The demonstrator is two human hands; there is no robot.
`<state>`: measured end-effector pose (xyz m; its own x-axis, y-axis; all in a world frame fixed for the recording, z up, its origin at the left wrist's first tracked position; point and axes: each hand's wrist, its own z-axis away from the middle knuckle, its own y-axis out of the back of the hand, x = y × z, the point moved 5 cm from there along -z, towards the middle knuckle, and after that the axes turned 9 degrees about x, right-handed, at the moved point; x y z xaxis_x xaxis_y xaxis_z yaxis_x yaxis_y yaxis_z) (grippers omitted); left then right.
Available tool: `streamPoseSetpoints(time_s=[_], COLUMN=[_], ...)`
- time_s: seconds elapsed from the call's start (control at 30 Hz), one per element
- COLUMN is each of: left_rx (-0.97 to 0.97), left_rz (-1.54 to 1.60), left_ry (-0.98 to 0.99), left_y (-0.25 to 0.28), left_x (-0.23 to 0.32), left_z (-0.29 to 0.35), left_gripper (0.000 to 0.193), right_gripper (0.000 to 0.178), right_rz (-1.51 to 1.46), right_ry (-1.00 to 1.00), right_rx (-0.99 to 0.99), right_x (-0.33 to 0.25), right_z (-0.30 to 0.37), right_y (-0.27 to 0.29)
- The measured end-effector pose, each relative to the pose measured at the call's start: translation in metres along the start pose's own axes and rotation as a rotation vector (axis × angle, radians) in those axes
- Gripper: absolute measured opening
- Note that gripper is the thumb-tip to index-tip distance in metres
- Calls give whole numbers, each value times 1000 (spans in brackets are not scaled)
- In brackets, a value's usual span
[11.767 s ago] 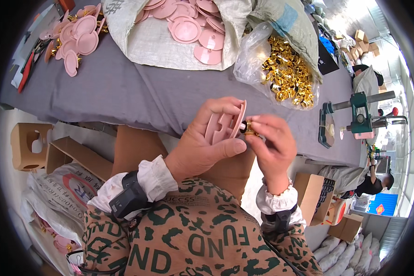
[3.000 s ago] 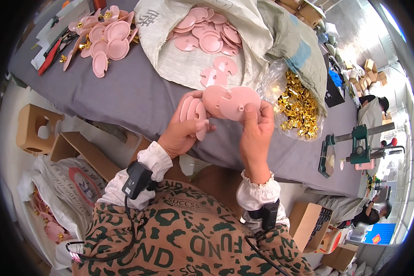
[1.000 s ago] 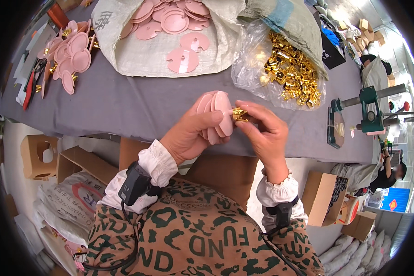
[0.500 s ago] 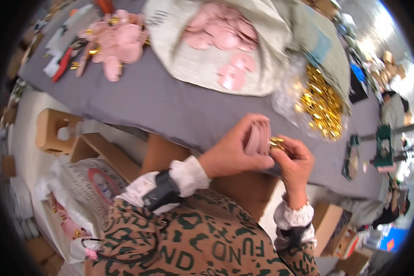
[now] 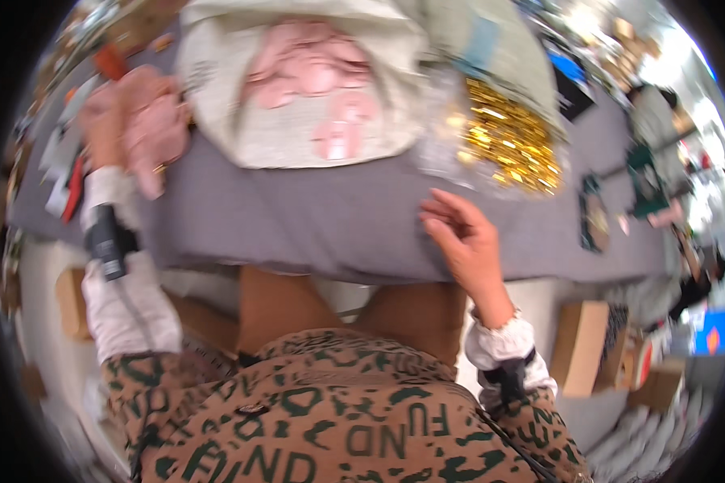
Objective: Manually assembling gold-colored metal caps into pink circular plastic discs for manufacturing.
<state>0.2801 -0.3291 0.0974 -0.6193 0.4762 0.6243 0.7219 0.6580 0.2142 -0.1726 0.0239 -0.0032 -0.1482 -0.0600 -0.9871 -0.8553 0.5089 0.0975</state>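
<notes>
blur hides whether the left hand (image 5: 105, 133) touches the pink discs (image 5: 157, 122).

An open lane runs along the near edge of a grey cloth-covered table (image 5: 322, 233), broken only by a bare right grip (image 5: 467, 245), fingers loosely curled, right of center. Beyond it, a white woven sack (image 5: 217, 101) and a clear plastic bag (image 5: 443, 145) of shiny gold pieces (image 5: 515, 153) block the far edge. A gap separates bag from green metal press (image 5: 646, 183), right; a blurred left grip (image 5: 103, 133) and heaped pink plastic discs (image 5: 159, 121) crowd the left end.
</notes>
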Motion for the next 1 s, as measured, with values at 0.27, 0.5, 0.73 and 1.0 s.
streamPoseSetpoints(time_s=[0.27,0.5,0.73,1.0], left_rx=[-575,-952,-1182,-1378], left_rz=[1192,1380,1446,1327], left_ry=[856,1467,1577,1500], left_y=[-40,-51,-66,-56], left_x=[95,248,274,277], left_z=[180,336,359,357], left_gripper=[36,53,57,55], right_gripper=[20,18,13,16], right_rz=[766,1011,251,-18], right_ry=[291,393,35,44], right_rx=[404,337,256,-250], right_x=[-4,20,3,-40], right_z=[-44,-76,-53,-13], right_y=[126,126,114,23])
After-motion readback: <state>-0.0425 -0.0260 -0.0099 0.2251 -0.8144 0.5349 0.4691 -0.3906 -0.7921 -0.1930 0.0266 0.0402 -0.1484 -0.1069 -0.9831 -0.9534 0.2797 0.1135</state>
